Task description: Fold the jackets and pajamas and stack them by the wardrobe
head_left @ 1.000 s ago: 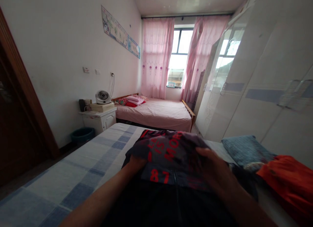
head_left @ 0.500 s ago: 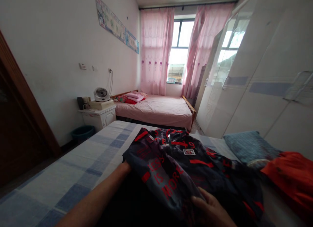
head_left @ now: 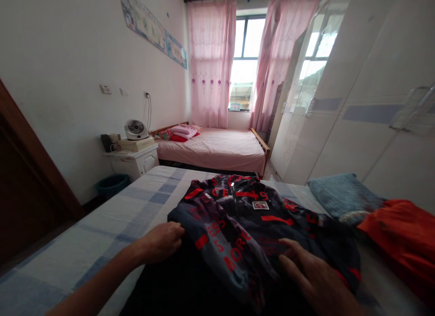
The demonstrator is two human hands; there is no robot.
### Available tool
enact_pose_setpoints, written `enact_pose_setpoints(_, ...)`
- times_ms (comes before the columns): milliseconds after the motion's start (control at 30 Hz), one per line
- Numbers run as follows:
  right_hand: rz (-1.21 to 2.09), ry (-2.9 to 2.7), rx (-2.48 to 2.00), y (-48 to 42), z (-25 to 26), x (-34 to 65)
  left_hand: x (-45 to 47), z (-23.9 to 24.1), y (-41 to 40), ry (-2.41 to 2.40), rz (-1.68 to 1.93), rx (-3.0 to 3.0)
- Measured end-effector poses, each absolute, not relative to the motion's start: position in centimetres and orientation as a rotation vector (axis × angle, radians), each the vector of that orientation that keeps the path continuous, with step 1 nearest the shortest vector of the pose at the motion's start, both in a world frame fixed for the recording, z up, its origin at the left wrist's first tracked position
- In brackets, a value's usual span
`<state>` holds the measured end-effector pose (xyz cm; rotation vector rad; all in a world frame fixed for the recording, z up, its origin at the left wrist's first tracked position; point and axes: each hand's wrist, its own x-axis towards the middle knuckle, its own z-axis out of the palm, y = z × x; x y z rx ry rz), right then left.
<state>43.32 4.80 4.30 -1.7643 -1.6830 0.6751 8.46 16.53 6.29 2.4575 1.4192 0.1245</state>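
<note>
A dark jacket (head_left: 238, 225) with red lettering and red bars lies front up on the bed before me, its zip at the collar. One sleeve is folded inward across its front. At the jacket's left edge, my left hand (head_left: 163, 241) has its fingers curled closed on the fabric; the fingertips are partly hidden. Over the lower right part of the front hovers or rests my right hand (head_left: 312, 273), thumb and fingers apart, with no cloth gripped between them. Dark cloth fills the bottom of the view below the jacket.
The jacket lies on a blue-and-white checked bed sheet (head_left: 112, 225). To the right are a blue pillow (head_left: 343, 193) and a bright orange garment (head_left: 401, 234). Beyond stand a pink bed (head_left: 217, 148), a white nightstand (head_left: 136, 164) with a fan (head_left: 136, 128), and white wardrobes (head_left: 360, 80).
My left hand has come out from beneath the sleeve to the jacket's left edge. My right hand has let go of the sleeve end and opened. The sleeve now lies flatter across the front.
</note>
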Motion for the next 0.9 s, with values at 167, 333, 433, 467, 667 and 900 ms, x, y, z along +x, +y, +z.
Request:
enact_pose_setpoints(167,0.238,-2.148,-1.545,5.9,4.5,39.4,8.2,7.7,18.0,1.676,0.593,2.465)
enact_pose_setpoints(333,0.343,-2.501,-1.416,6.0,0.3,37.2,10.1,2.1,21.5,1.515,0.462,2.663)
enact_pose_setpoints(433,0.522,-2.422,-1.422,5.7,1.0,38.5,9.9,-0.9,22.5,1.515,0.324,2.662)
enact_pose_setpoints(467,0.557,-2.312,-1.466,5.6,1.7,39.4,9.7,-1.4,22.6,1.512,0.317,2.658)
enact_pose_setpoints(667,-0.120,-1.454,-2.067,5.2,2.7,50.8,11.3,1.0,22.2,1.556,0.398,2.621)
enact_pose_setpoints(900,0.053,-1.241,-2.339,3.8,-1.3,59.7,20.1,3.8,17.2,1.096,0.362,2.705)
